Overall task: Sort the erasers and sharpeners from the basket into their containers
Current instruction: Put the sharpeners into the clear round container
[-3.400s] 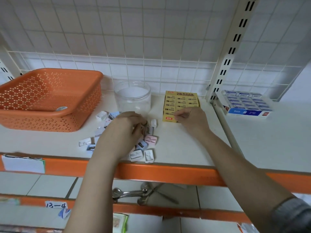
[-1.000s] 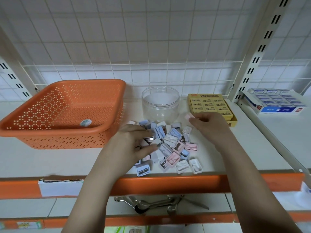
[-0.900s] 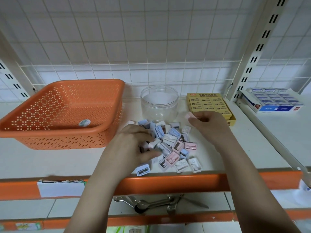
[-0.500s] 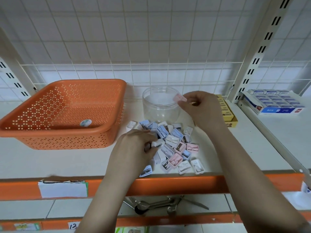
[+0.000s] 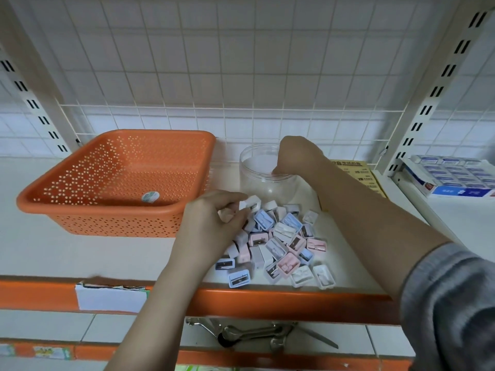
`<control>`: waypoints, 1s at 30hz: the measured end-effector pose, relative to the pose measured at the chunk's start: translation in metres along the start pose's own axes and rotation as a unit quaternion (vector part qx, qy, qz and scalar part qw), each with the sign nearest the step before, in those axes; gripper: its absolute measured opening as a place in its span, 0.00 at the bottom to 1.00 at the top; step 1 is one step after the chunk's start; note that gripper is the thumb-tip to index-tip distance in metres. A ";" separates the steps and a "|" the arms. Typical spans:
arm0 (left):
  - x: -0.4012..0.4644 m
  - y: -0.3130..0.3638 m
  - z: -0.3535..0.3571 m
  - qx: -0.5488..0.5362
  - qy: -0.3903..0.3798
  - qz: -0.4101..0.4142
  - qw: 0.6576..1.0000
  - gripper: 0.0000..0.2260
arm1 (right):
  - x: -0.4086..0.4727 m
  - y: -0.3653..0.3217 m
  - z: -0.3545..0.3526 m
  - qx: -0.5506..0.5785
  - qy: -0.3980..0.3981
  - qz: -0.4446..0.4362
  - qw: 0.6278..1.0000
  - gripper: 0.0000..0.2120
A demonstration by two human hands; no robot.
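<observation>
Right at the mouth of the clear jar (image 5: 263, 178), the right hand (image 5: 297, 156) hangs with its fingers curled downward over the near rim; a sliver of pink shows at the fingertips, but whether they actually pinch a sharpener there cannot be told. Just in front of the jar the pile of sharpeners (image 5: 278, 242) spreads across the shelf (image 5: 53, 253), pink, blue and white cases lying at all angles and touching one another, the nearest few close to the orange front lip (image 5: 294, 301). The left hand (image 5: 211, 228) rests on the pile's left side, thumb and forefinger pinching a white sharpener (image 5: 250, 202) lifted just above the heap, the other fingers curled under it. To the left, the orange basket (image 5: 80, 218) stands near the pile with a narrow strip of bare shelf between them; only a small round sticker shows on its floor. Behind the right forearm a yellow eraser box (image 5: 359, 172) lies flat, partly hidden, just beside the jar's right side. Beyond the upright post, well apart, a blue eraser box (image 5: 450, 180) sits on the neighbouring shelf. Open shelf surface lies in front of the basket at left and right of the pile under the right forearm. A wire grid (image 5: 241, 76) closes the back.
</observation>
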State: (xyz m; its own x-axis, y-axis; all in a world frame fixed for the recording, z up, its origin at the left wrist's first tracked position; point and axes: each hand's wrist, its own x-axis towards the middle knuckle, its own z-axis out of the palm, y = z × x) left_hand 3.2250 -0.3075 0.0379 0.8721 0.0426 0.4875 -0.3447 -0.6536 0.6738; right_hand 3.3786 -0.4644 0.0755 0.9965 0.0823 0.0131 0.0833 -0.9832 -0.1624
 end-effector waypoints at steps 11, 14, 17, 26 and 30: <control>0.062 0.016 0.023 -0.024 0.022 -0.030 0.999 0.10 | -0.121 0.055 -0.002 0.374 0.128 0.025 0.918 0.03; 0.089 0.017 0.033 0.043 -0.019 -0.025 0.999 0.11 | -0.149 0.059 0.015 0.408 0.090 0.024 0.908 0.03; 0.105 0.016 0.044 0.074 -0.063 -0.034 0.995 0.11 | -0.159 0.058 0.024 0.415 0.057 0.019 0.908 0.05; 0.114 0.005 0.046 0.118 -0.081 -0.020 0.989 0.12 | -0.159 0.047 0.033 0.386 0.029 0.013 0.922 0.11; 0.095 0.006 0.037 0.093 -0.036 -0.031 0.995 0.11 | -0.158 0.039 0.035 0.374 0.008 0.001 0.928 0.12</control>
State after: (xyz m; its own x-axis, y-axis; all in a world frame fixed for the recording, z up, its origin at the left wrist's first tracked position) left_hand 3.3187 -0.3354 0.0683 0.9142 0.0379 0.4034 -0.2250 -0.7805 0.5833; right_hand 3.2245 -0.5105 0.0329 0.9971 0.0714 0.0259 0.0635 -0.5955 -0.8008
